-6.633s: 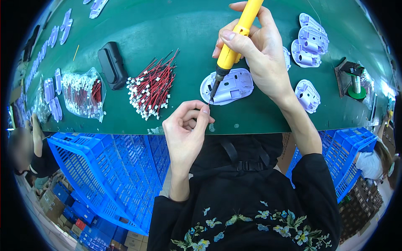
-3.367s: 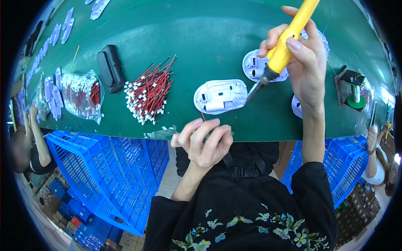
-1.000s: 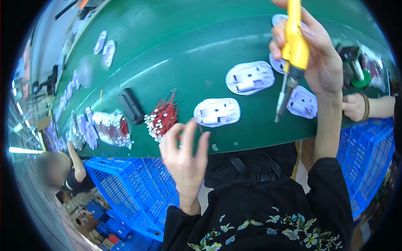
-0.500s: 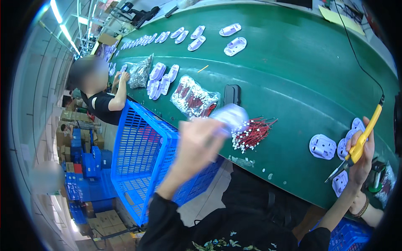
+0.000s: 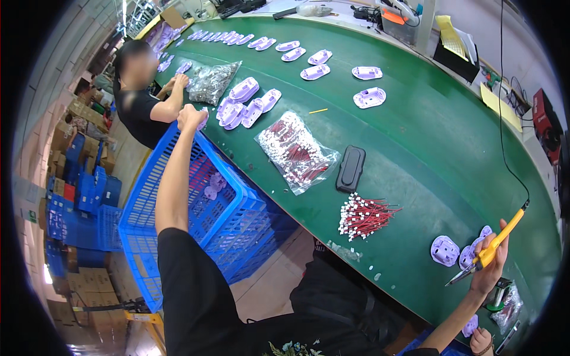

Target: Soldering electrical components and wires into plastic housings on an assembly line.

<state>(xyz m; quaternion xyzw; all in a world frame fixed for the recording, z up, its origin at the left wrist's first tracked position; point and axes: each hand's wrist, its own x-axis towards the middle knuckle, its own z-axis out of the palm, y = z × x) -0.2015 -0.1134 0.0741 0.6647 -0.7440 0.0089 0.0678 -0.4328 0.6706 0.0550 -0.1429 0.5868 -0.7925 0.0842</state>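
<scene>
My left hand [image 5: 191,117] is stretched out to the far left, above the rim of the blue crate at the bench edge. Its fingers are closed on a lilac plastic shell [image 5: 204,118], mostly hidden behind them. Beside it on the bench lies a pile of similar lilac shells [image 5: 238,113]. At the right, my right hand [image 5: 489,268] grips a yellow soldering iron [image 5: 493,249], its tip pointing down and left. Several lilac shells, including a rounded one [image 5: 445,251], lie next to that hand. Red wires with white connectors [image 5: 367,217] form a loose heap mid-bench.
A blue crate [image 5: 237,204] with lilac parts stands against the green bench [image 5: 415,172]. A bag of wires [image 5: 297,151], a black case [image 5: 351,168] and a bag of metal parts [image 5: 212,82] lie on top. A co-worker [image 5: 139,98] sits far left; another person's hand [image 5: 481,342] shows lower right.
My left hand has swung far left with the lilac shell, from beside the wire heap to the crate's far rim. The view has shifted; my right hand still holds the soldering iron.
</scene>
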